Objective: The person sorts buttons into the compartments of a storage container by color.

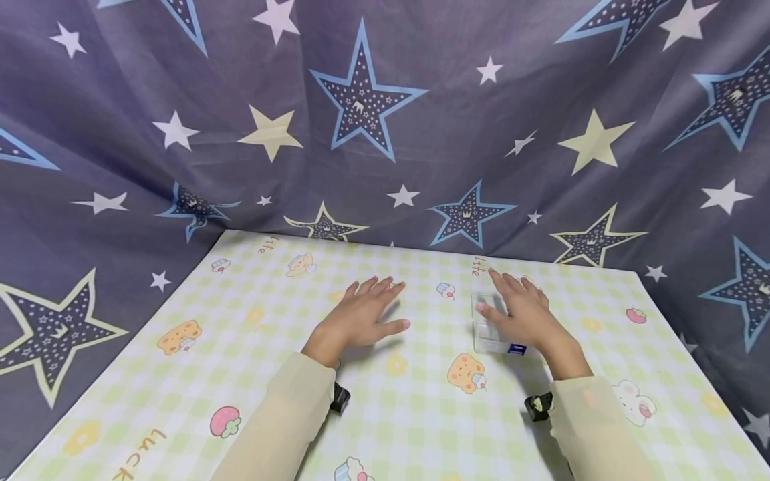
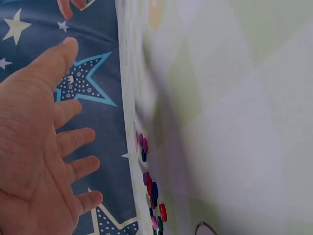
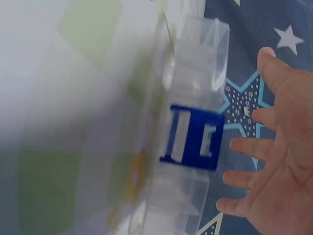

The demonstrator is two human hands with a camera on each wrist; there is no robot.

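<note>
My left hand (image 1: 357, 319) hovers palm down over the middle of the table, fingers spread and holding nothing. In the left wrist view, several small round discs (image 2: 163, 212) in red, blue, purple and green lie on the tablecloth below the hand; in the head view they do not show. A clear plastic box (image 1: 484, 337) with a blue latch (image 3: 195, 138) sits on the cloth right of the middle. Above it is my right hand (image 1: 529, 319), its fingers extended and covering part of the box in the head view. Nothing is in its grasp.
A green-and-white checked tablecloth (image 1: 252, 374) printed with cartoon bears, cakes and strawberries covers the table. Behind and beside it hangs a dark curtain (image 1: 421, 133) with stars, meeting the far edge. Black wrist cameras (image 1: 340, 399) sit at both cuffs.
</note>
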